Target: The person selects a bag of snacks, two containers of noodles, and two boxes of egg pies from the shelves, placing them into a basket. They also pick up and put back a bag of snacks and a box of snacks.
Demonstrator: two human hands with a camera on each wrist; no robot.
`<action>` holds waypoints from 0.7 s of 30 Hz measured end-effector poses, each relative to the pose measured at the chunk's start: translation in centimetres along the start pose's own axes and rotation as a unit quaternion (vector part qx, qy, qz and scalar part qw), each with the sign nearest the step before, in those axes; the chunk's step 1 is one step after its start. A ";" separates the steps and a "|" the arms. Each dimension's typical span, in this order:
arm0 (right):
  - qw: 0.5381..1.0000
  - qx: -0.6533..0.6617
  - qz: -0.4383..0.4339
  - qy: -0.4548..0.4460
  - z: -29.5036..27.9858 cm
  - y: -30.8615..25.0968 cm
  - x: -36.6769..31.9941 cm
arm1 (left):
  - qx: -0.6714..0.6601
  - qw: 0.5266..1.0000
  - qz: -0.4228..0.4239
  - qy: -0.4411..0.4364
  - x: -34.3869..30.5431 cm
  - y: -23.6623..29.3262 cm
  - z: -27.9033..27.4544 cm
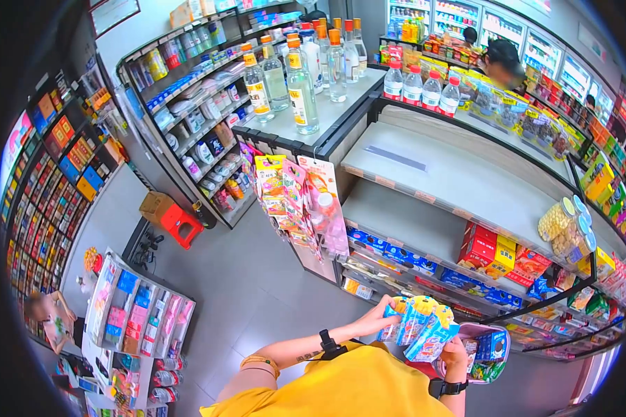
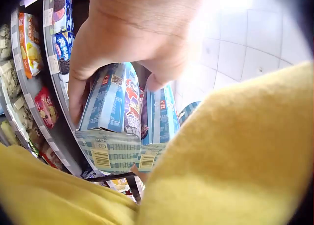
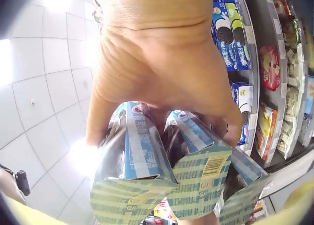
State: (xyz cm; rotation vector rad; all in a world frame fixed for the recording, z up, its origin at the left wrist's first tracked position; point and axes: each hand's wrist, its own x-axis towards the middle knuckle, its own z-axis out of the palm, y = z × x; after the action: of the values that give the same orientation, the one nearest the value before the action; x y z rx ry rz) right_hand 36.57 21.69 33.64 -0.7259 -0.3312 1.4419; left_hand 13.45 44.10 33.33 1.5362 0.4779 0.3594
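Several blue and yellow snack pouches (image 1: 424, 328) are held upright side by side in front of the chest. The left hand (image 1: 378, 317) grips the bundle at its left side; in the left wrist view its fingers and thumb (image 2: 156, 82) curl round two pouches (image 2: 110, 105). At the other side the right hand (image 1: 455, 353) grips the bundle; in the right wrist view this hand (image 3: 162, 73) spans several pouches (image 3: 142, 151) with striped bases. A pink-rimmed basket (image 1: 506, 354) holding blue and green packets is beside the right hand.
A shelf unit (image 1: 424, 177) stands ahead, with red boxes (image 1: 481, 251), blue cookie packs (image 1: 410, 258) and jars (image 1: 562, 226). Glass bottles (image 1: 302, 97) stand on the counter; hanging packets (image 1: 285, 194) line its end. A red stool (image 1: 182, 226) and a display rack (image 1: 135, 306) are at left.
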 end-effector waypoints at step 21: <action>0.997 -0.019 0.043 -0.055 -9.7 -6.4 -12.6 | 0.016 0.990 -0.143 -0.001 1.2 3.0 20.3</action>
State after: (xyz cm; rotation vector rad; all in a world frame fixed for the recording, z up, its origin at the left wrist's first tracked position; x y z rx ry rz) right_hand 45.80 7.32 33.10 -0.7003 -0.4178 1.5635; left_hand 25.00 27.22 35.66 1.4744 0.6948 0.1279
